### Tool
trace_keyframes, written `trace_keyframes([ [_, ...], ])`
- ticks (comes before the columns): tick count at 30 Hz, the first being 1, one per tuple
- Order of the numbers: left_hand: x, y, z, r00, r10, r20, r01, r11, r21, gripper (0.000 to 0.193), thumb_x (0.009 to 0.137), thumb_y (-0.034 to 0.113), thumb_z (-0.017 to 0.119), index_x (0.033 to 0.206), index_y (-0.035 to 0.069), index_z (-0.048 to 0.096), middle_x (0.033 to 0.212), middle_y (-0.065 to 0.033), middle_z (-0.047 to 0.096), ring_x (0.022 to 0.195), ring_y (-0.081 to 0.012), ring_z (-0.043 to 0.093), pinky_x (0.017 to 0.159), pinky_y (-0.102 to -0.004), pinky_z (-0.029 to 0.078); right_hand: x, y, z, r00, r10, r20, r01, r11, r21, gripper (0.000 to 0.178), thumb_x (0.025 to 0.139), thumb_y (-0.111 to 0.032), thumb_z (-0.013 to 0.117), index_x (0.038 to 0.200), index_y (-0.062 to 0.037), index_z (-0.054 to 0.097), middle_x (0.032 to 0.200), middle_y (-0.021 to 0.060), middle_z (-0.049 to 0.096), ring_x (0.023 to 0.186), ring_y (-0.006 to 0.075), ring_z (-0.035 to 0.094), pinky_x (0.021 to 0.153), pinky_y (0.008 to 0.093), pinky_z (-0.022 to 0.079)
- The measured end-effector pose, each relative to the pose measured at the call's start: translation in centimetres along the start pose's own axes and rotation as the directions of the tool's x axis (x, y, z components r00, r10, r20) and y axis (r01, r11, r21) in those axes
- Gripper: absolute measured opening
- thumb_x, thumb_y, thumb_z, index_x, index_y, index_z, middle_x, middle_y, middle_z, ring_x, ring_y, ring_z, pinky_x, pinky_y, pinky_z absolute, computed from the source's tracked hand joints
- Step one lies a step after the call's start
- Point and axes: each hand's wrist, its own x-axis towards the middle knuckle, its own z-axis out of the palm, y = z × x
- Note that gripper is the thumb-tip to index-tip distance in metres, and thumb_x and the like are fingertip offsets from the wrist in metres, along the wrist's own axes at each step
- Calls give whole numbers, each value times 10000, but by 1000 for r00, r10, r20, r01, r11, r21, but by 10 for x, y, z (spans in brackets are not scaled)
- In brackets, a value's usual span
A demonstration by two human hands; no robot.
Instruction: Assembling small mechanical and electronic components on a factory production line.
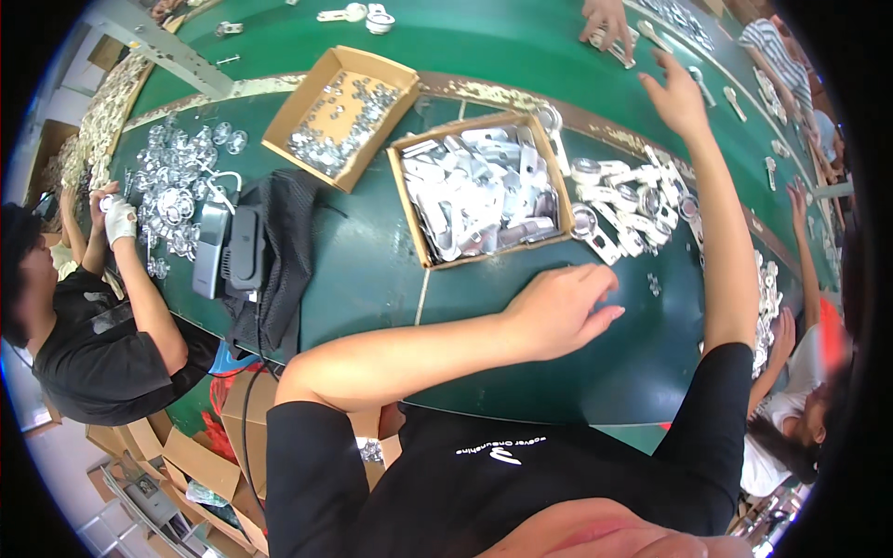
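Observation:
My left hand (561, 312) hovers above the green worktable (465, 372), its fingers loosely bent and thumb apart, with nothing visible in it. Just beyond it stands a cardboard box (430, 251) full of shiny flat metal pieces (484, 186). My right hand (677, 96) is stretched out over the green belt (521, 56), thumb and fingers spread, holding nothing that I can see. Near its fingertips, another person's hand (607, 23) is on a pale handle-shaped part (614, 48). White and metal handled parts (633, 205) lie heaped beside the box, under my right forearm.
A shallow carton (349, 107) of small metal bits stands at the back left. Left of it lie clear round plastic pieces (177, 177), with a black device (246, 251) on dark cloth. Co-workers sit left and right. A metal post (177, 56) rises at the belt's edge.

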Motion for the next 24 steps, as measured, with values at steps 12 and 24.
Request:
trace_keyframes([
  [12,0,-7,4,992,90,-91,-93,995,-23,165,918,51,725,995,36,581,846,-128,661,751,-327,687,671,-429,546,14,-37,41,970,-69,234,111,978,-174,381,986,-265,674,1268,-10,694,1227,259,730,1138,432,693,1010,500,541],
  [24,-1,1,-7,971,234,-41,-230,969,91,140,888,67,737,992,46,645,866,-115,689,792,-315,711,699,-435,572,-46,-149,21,907,-212,364,32,896,443,360,960,-334,777,1128,-17,749,873,65,712,788,154,637,723,332,521],
])
